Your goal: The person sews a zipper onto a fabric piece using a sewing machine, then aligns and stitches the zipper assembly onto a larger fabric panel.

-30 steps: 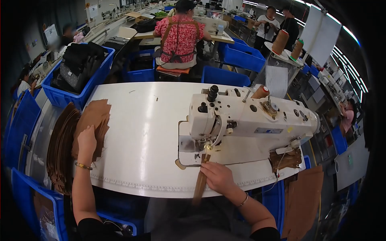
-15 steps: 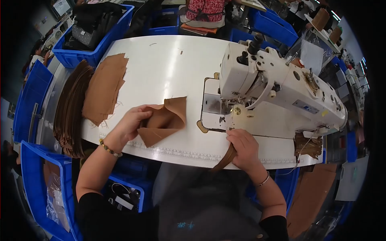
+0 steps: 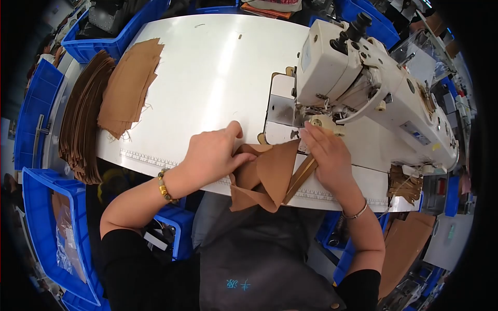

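Observation:
My left hand [image 3: 212, 155] is at the front of the sewing table, its thumb and curled fingers on a folded brown fabric piece [image 3: 277, 168]. The fabric stands partly open like a pocket, and its lower edge hangs over the table's front edge. My right hand [image 3: 329, 160] grips a narrow brown fabric strip [image 3: 301, 180], fingers pressed together, fingertips close to the needle area. The strip runs down beside the folded piece; its upper end is hidden under my fingers. Just beyond my right fingertips stands the white sewing machine [image 3: 332, 62].
To the left lie a flat stack of brown fabric pieces [image 3: 132, 85] and a thick bundle of folded ones [image 3: 85, 111]. A small brown bundle [image 3: 404, 184] sits at the right end. Blue bins [image 3: 54, 176] surround the white table [image 3: 207, 67]. A printed ruler [image 3: 150, 158] follows the front edge.
My left hand has carried the folded fabric piece right, up against the strip. My right hand has moved slightly toward the needle area with the strip. The whole view has shifted.

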### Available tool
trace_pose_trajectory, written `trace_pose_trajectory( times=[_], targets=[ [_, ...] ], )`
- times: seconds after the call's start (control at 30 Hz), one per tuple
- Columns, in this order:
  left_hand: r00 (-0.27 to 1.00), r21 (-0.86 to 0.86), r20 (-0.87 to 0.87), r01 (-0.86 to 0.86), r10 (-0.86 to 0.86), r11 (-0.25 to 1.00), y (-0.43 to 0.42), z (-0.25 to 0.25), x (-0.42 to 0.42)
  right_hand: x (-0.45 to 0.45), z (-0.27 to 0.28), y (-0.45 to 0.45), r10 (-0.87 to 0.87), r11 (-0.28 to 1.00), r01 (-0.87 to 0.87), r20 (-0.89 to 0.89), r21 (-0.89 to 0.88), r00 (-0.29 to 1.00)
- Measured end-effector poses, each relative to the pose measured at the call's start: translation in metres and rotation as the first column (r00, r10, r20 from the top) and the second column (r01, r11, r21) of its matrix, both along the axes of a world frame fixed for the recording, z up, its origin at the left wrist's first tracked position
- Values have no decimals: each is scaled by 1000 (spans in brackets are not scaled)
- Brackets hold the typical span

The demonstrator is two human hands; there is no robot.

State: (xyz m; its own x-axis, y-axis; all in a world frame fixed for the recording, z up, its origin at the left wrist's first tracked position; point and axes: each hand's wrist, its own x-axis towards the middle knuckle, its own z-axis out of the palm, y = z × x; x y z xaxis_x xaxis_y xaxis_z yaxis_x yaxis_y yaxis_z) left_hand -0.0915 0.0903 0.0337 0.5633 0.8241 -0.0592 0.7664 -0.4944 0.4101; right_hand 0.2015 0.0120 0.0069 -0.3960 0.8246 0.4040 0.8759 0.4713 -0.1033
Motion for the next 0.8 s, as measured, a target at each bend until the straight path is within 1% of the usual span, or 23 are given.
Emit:
trace_pose_trajectory(
  times=[0.03,0.07,0.1,0.13,0.17,0.23,0.27,0.33,0.37,0.43,0.47,0.53,0.57,0.63,0.67,0.7,0.73,0.77,0.8],
  targets=[
    [1000,-1,-3,-1,1,1000,5,-2,-3,7,-4,2,-55,997,53,-25,-56,998],
    [999,-23,49,-7,9,1000,10,-7,-8,13,-8,6,-54,997,52,-29,-59,998],
    [995,-45,101,-11,16,999,13,-11,-12,19,-13,13,-150,984,152,22,-92,988],
    [993,-31,119,1,3,1000,13,-12,-14,22,-16,20,-245,960,253,76,-120,967],
    [993,-33,116,4,0,999,12,-16,-14,24,-17,27,-248,959,256,73,-123,966],
    [988,37,153,-34,28,999,11,-22,-12,28,-17,42,-166,981,162,-29,-102,986],
    [988,39,152,-32,26,999,11,-23,-12,28,-21,47,-168,981,164,-31,-101,985],
    [988,59,152,-42,33,997,11,-23,-12,26,-29,54,-64,992,70,-59,102,996],
    [988,58,151,-39,30,998,11,-23,-13,27,-27,54,-67,992,73,-60,101,996],
    [986,101,165,-7,-10,995,10,-24,-15,32,-20,50,-150,973,123,130,195,980],
    [986,101,165,0,-17,995,8,-25,-15,35,-16,48,-157,972,130,129,194,979],
    [989,195,133,43,-69,980,0,-28,-18,43,-7,44,-229,968,239,126,-71,965],
    [988,195,133,45,-72,980,-3,-31,-19,44,-3,42,-232,968,242,126,-71,964],
    [976,381,120,125,-183,916,-10,-35,-20,46,3,37,-201,975,214,162,-67,966],
    [973,352,114,148,-199,924,-14,-35,-19,45,-2,39,-205,973,219,162,-69,965],
    [972,351,114,153,-204,924,-15,-35,-16,43,-10,46,-117,993,117,73,-1,990],
    [953,405,163,172,-256,898,-16,-36,-12,41,-18,52,-20,997,20,-9,80,1000],
    [928,460,207,187,-310,868,-16,-36,-9,38,-22,56,-25,996,26,-11,82,1000],
    [927,462,204,194,-316,866,-15,-37,-7,35,-26,60,10,993,-12,17,116,1000]
  ],
)
